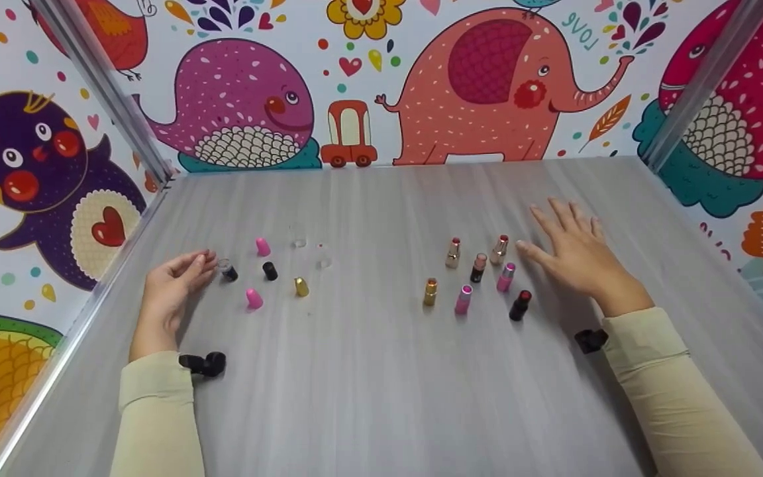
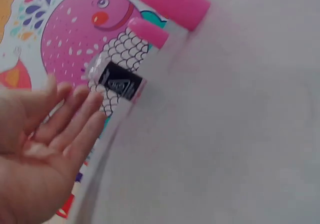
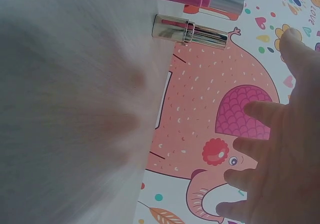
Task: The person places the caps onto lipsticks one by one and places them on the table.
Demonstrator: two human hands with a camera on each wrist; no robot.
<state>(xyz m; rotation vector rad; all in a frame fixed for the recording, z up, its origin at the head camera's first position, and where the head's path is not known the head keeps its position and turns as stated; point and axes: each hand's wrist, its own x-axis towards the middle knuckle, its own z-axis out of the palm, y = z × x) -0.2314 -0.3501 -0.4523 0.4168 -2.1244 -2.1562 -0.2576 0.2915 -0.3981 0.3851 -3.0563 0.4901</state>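
My left hand (image 1: 175, 281) is at the left of the table, its fingers fairly straight and holding nothing. Right by its fingertips stands a black lipstick cap with a clear top (image 1: 228, 270); in the left wrist view this cap (image 2: 120, 81) shows a printed label. At the right, my right hand (image 1: 577, 252) is spread wide with nothing in it. Its thumb points toward several uncapped lipsticks, among them a gold-based red one (image 1: 500, 250), a pink one (image 1: 505, 277) and a black one (image 1: 520, 305). The right wrist view shows a gold lipstick (image 3: 190, 32) beyond the thumb.
Loose caps stand in the left half: pink ones (image 1: 262, 247), a plain black one (image 1: 269, 270), a gold one (image 1: 301, 287) and small clear ones (image 1: 324, 263). More lipsticks, such as a gold one (image 1: 430, 292), stand right of centre. Patterned panels (image 1: 242, 99) border the table.
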